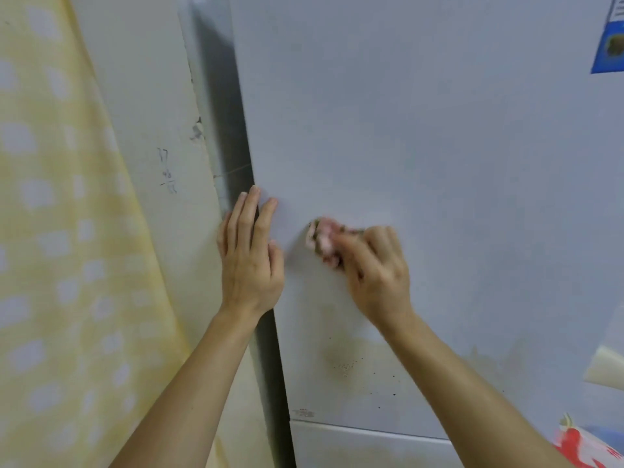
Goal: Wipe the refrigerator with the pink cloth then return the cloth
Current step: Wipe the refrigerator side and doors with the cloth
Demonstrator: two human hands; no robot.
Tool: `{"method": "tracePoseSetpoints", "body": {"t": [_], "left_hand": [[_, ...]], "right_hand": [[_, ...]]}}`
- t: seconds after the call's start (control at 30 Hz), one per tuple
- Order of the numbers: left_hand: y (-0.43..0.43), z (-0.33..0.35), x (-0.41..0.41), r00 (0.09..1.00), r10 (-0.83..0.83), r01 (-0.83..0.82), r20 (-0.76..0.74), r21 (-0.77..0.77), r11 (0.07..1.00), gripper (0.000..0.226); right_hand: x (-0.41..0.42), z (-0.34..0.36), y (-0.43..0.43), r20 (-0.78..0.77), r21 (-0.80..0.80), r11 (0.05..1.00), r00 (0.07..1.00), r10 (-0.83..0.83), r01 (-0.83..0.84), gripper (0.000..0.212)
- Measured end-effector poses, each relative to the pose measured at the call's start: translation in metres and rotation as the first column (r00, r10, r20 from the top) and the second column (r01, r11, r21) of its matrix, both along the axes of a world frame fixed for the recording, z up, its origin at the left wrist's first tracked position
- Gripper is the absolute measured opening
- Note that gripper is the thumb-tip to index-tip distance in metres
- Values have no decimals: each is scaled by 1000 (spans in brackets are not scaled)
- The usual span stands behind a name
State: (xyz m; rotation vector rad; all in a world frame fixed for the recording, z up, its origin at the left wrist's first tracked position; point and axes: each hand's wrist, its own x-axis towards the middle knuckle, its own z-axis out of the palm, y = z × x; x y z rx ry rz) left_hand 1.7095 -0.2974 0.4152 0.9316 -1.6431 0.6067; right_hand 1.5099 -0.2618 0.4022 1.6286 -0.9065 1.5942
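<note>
Bunching from curled right-hand fingers (378,241), pink cloth (322,239) touches refrigerator (439,163).

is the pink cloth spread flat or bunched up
Bunched up. The pink cloth is a crumpled wad gripped by the right hand against the refrigerator door; motion blur hides finer folds.

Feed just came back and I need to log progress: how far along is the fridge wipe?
Midway at best. The refrigerator door shows no obvious marks on its upper part, though I cannot tell whether it was wiped. In hand: the right hand grips the pink cloth against the door, while the left hand rests flat at the door's edge. Left: the brownish stain and dark specks lower down, then returning the cloth.
</note>
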Motion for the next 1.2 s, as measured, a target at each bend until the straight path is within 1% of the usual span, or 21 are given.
{"method": "tracePoseSetpoints", "body": {"t": [0.07,0.1,0.17,0.2,0.27,0.33,0.4,0.47,0.53,0.57,0.63,0.7,0.77,0.83,0.87,0.93,1.0,1.07,1.13,1.17,1.2], "left_hand": [[-1,-2,2,1000,-7,7,13,17,1000,67],[-2,-2,3,1000,-10,9,16,22,1000,68],[-3,-2,6,1000,-14,13,28,24,1000,69],[-2,-1,7,999,-14,13,38,24,1000,69],[-2,0,10,999,-12,11,50,23,1000,69],[-3,1,11,998,-16,15,56,21,1000,70],[-5,0,12,998,-14,13,66,19,1000,70],[-7,-1,14,997,6,-7,81,10,1000,69],[-9,-3,18,995,43,-44,84,4,999,67],[-11,-5,21,995,59,-60,83,10,998,66],[-14,-8,26,994,68,-71,83,28,997,66],[-17,-10,30,995,47,-52,92,49,997,71],[-18,-11,34,995,12,-19,101,71,997,73],[-18,-11,38,995,-4,-4,101,80,997,72],[-16,-11,41,995,-9,0,103,83,997,71],[-12,-12,50,994,-14,5,107,82,997,68],[-6,-16,57,995,-18,11,100,79,997,63],[0,-21,61,998,-37,31,58,88,996,53],[10,-29,59,995,-95,97,-16,113,989,39],[17,-33,56,990,-131,138,-54,140,981,35],[25,-37,52,981,-170,183,-90,179,967,33]], "right_hand": [[5,-55,0,-243,119,991,966,83,-56,14],[6,-84,2,-345,235,968,924,165,-85,13],[6,-131,8,-414,481,870,847,333,-107,17],[5,-143,8,-426,535,840,830,359,-88,19],[6,-138,5,-457,510,859,830,319,-50,18],[11,-99,3,-407,393,916,878,251,-80,12],[15,-40,-1,-277,182,980,952,134,-85,15],[15,19,-6,-113,6,999,993,45,-45,20],[20,56,-11,31,-82,997,999,13,-10,18],[25,63,-14,86,-103,995,996,2,7,17],[36,54,-17,117,-127,991,993,-20,35,15],[48,21,-20,6,-107,994,1000,2,-1,12],[57,-29,-23,-186,-20,997,980,68,-73,11],[60,-89,-21,-357,134,987,924,135,-92,15],[59,-116,-19,-407,231,970,897,173,-82,18],[60,-151,-14,-436,398,915,865,250,-64,17],[61,-153,-10,-386,486,870,874,296,-80,14],[62,-134,-3,-243,524,840,920,307,-141,20],[56,-107,10,-12,543,809,961,275,-225,23],[53,-91,21,141,564,769,953,269,-300,21],[49,-77,32,310,579,705,911,274,-409,16]]}}
